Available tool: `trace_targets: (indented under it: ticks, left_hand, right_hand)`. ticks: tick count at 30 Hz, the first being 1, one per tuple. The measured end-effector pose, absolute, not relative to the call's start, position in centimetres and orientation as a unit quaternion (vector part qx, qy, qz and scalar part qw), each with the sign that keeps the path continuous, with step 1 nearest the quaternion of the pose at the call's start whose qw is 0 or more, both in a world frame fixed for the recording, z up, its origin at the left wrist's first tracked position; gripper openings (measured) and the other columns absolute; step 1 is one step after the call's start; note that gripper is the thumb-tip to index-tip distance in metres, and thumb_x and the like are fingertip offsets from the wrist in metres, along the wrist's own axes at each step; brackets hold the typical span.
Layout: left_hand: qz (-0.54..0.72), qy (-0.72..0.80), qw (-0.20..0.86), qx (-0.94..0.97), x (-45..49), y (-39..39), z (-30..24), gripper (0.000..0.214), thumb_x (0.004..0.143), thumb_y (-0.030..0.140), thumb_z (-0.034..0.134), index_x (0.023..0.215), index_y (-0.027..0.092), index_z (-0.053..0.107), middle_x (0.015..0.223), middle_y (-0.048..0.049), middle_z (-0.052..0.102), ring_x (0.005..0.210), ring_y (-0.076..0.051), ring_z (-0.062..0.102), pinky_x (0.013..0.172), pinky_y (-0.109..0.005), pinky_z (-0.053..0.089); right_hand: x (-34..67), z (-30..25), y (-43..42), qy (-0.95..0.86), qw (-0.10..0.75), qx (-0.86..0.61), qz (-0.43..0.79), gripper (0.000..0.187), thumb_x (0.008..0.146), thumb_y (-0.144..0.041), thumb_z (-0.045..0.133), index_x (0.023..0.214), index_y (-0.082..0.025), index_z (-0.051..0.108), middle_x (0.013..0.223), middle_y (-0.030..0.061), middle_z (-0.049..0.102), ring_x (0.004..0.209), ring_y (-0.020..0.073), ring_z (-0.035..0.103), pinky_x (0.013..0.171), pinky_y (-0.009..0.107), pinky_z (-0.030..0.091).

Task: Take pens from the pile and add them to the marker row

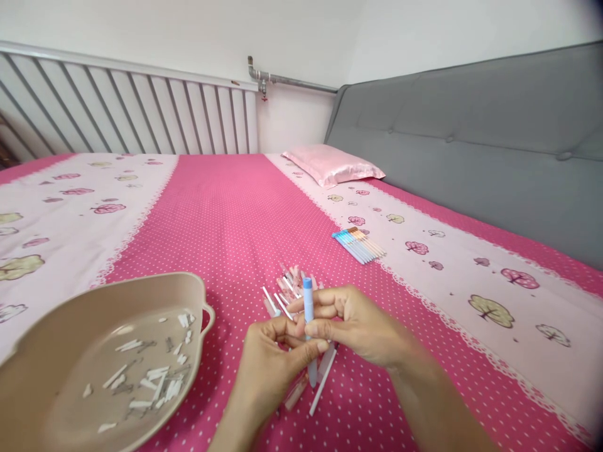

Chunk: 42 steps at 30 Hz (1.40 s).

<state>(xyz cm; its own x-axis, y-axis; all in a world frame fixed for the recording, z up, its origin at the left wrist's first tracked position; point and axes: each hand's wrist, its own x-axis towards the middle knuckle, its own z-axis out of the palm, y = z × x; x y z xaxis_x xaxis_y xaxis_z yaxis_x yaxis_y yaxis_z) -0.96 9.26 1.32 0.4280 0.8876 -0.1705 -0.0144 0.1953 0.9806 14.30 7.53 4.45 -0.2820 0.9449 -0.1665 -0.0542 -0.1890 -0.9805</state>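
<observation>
Both my hands meet over a pink dotted bedspread [235, 213]. My right hand [358, 323] pinches a pen with a light blue cap [308, 307], held upright, cap up. My left hand [271, 358] closes on the same pen lower down, thumb and fingers around its barrel. Under and behind my hands lies a loose pile of pens and clear pen parts [287, 285]. A white pen tube [325, 383] lies just below my hands.
A beige tray with handles [28, 376] holding several small white pieces sits at the lower left. A neat row of pens with blue and orange caps [358, 243] lies further right. A pink pillow [332, 164], grey headboard [471, 144] and white slatted rail [127, 113] border the bed.
</observation>
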Motion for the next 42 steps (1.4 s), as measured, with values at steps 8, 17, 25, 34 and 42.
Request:
trace_targets:
  ticks: [8, 17, 25, 34, 42]
  left_hand:
    - [0.372, 0.423, 0.63, 0.534, -0.8, 9.2, 1.5, 0.025, 0.053, 0.025, 0.083, 0.053, 0.014, 0.06, 0.049, 0.0005, 0.062, 0.043, -0.01, 0.052, 0.044, -0.02, 0.039]
    - [0.395, 0.444, 0.605, 0.53, -0.8, 9.6, 2.1, 0.015, 0.055, 0.02, 0.082, 0.061, 0.015, 0.069, 0.053, 0.0002, 0.066, 0.052, -0.013, 0.058, 0.053, -0.022, 0.047]
    - [0.366, 0.366, 0.621, 0.588, -0.9, 9.5, 1.5, 0.029, 0.077, 0.036, 0.067, 0.099, 0.019, 0.072, 0.092, -0.0056, 0.073, 0.09, -0.021, 0.064, 0.084, -0.032, 0.048]
    - [0.313, 0.35, 0.651, 0.596, -0.9, 10.1, 1.0, 0.037, 0.081, 0.046, 0.058, 0.09, 0.014, 0.075, 0.082, -0.0076, 0.073, 0.072, -0.019, 0.065, 0.07, -0.03, 0.051]
    - [0.349, 0.38, 0.648, 0.561, -1.1, 10.2, 0.6, 0.019, 0.069, 0.03, 0.073, 0.084, 0.019, 0.077, 0.078, -0.0037, 0.075, 0.07, -0.019, 0.067, 0.066, -0.027, 0.052]
  right_hand:
    - [13.7, 4.8, 7.4, -0.505, 0.41, -0.476, 0.592, 0.042, 0.072, -0.035, 0.074, 0.108, -0.014, 0.067, 0.09, 0.0092, 0.072, 0.086, 0.0201, 0.068, 0.073, 0.032, 0.053]
    - [13.0, 4.6, 7.7, -0.45, 0.465, -0.451, 0.614, 0.043, 0.068, -0.024, 0.077, 0.108, -0.016, 0.064, 0.088, 0.0065, 0.072, 0.074, 0.0161, 0.068, 0.066, 0.029, 0.053]
    - [14.5, 4.2, 7.7, -0.472, 0.476, -0.434, 0.602, 0.042, 0.076, -0.029, 0.072, 0.115, -0.019, 0.06, 0.092, 0.0058, 0.071, 0.069, 0.0124, 0.064, 0.064, 0.027, 0.051]
    - [13.9, 3.8, 8.3, -0.435, 0.492, -0.424, 0.624, 0.047, 0.069, -0.031, 0.077, 0.109, -0.012, 0.062, 0.072, 0.0017, 0.067, 0.049, 0.0054, 0.052, 0.049, 0.02, 0.042]
    - [13.2, 4.6, 8.2, -0.432, 0.475, -0.49, 0.59, 0.045, 0.065, -0.021, 0.078, 0.107, -0.013, 0.065, 0.078, 0.0043, 0.071, 0.065, 0.0132, 0.065, 0.061, 0.025, 0.049]
